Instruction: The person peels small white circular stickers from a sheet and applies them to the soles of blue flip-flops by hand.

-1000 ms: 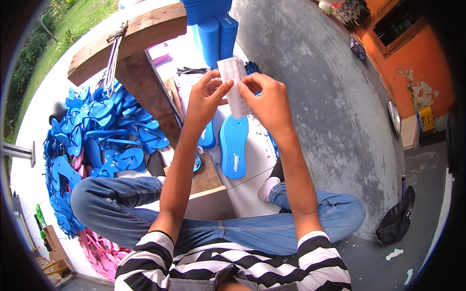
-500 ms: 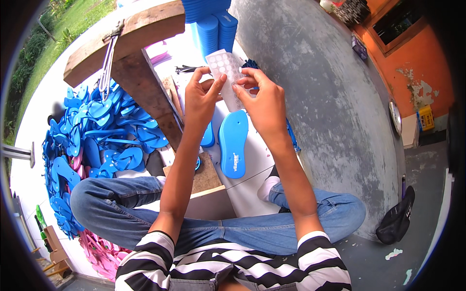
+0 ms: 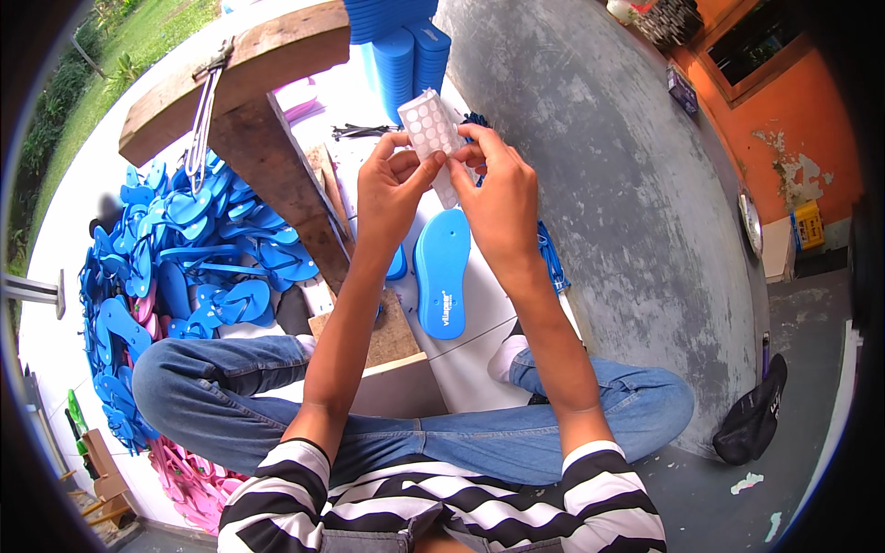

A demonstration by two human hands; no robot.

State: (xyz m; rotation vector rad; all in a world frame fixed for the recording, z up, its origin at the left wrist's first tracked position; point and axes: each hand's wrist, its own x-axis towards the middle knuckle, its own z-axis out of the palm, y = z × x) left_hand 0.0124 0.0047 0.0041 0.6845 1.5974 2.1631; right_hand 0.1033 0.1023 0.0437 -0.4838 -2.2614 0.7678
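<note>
Both hands are raised in front of me, pinching a white sheet dotted with round stickers (image 3: 430, 132). My left hand (image 3: 392, 194) grips its lower left side with thumb and fingers. My right hand (image 3: 498, 194) holds its right edge. Below the hands a blue flip-flop sole (image 3: 442, 269) lies flat on the white floor covering. A second blue sole (image 3: 397, 264) shows partly behind my left wrist.
A wooden post and beam (image 3: 263, 129) stand at the left with a metal hook tool (image 3: 196, 138) hanging on it. A big heap of finished blue flip-flops (image 3: 175, 267) lies left, pink ones (image 3: 180, 470) lower left. Stacked blue soles (image 3: 410, 51) stand ahead. A dark cap (image 3: 751, 415) lies at the right.
Both hands have lifted the sticker sheet a little higher and farther from me, and the sheet has tilted. My fingers have shifted along its edges.
</note>
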